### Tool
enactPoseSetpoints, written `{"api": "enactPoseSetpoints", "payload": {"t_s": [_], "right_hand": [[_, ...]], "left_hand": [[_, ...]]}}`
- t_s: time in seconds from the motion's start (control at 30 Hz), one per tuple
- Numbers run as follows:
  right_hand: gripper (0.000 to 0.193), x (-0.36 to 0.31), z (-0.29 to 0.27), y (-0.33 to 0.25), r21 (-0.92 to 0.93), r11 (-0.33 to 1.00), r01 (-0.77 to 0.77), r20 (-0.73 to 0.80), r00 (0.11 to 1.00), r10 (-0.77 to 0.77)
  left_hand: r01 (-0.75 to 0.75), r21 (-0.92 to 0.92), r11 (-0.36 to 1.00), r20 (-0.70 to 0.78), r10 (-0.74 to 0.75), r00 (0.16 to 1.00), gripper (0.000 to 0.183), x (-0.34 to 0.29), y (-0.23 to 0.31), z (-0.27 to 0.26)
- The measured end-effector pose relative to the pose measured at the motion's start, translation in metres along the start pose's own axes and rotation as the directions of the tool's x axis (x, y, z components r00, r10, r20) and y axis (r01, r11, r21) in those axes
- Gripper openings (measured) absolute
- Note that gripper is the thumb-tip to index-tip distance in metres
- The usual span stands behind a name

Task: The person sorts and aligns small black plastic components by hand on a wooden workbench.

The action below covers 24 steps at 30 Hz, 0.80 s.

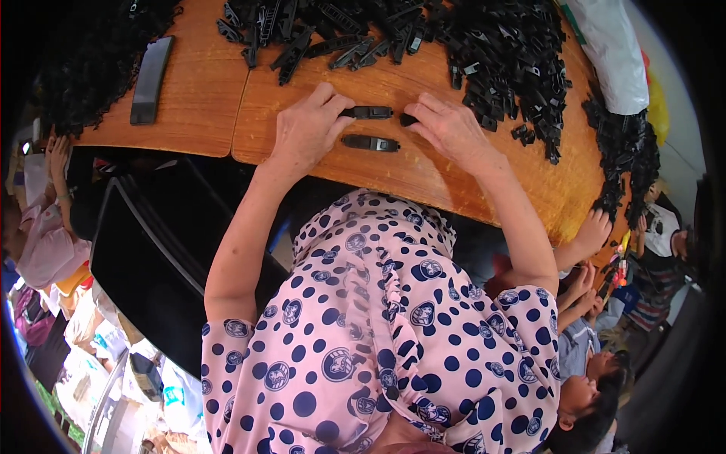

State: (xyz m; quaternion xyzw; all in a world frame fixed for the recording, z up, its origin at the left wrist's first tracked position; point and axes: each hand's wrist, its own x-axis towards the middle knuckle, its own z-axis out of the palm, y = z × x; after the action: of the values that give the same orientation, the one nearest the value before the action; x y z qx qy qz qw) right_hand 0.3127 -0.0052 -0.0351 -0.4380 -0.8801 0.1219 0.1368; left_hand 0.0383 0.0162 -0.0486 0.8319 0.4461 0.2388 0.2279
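Observation:
My left hand (310, 127) is closed, with thumb and fingertips pinching the left end of a long black plastic piece (370, 112). This piece lies crosswise just above the wooden table (295, 94) or on it; I cannot tell which. Across a small gap, my right hand (448, 129) pinches a small black plastic piece (408, 119), mostly hidden by the fingers. A second long black plastic piece (370, 143), with a shiny grey middle, rests on the table nearer to me, between the hands and touched by neither.
Long black plastic parts (333, 38) are heaped at the far side, and small black parts (514, 68) at the far right. A flat black bar (152, 79) lies on the left. A white bag (609, 53) stands far right. Another person's hand (594, 231) reaches the table's right edge.

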Motion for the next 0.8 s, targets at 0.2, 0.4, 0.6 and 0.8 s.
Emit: {"api": "enactPoseSetpoints", "payload": {"t_s": [0.2,0.4,0.6,0.8], "right_hand": [[0.023,0.021,-0.013,-0.025,0.077,0.996,-0.04,-0.044,0.998,0.044],[0.019,0.023,-0.01,-0.023,0.042,0.999,-0.028,0.179,0.984,0.02],[0.018,0.029,-0.001,-0.035,0.093,0.985,-0.145,0.101,0.986,0.136],[0.028,0.021,0.001,-0.026,0.031,0.988,-0.15,0.055,0.987,0.148]], "left_hand": [[-0.026,-0.062,0.998,0.005,0.026,1.0,0.016,0.001,-0.001,-0.001],[-0.012,-0.079,0.997,0.022,0.013,1.0,0.015,0.002,0.0,0.0],[-0.044,-0.097,0.994,0.037,0.048,0.998,0.015,0.008,-0.003,0.001],[-0.023,-0.092,0.995,0.106,0.033,0.994,0.012,0.022,0.016,0.013]]}}
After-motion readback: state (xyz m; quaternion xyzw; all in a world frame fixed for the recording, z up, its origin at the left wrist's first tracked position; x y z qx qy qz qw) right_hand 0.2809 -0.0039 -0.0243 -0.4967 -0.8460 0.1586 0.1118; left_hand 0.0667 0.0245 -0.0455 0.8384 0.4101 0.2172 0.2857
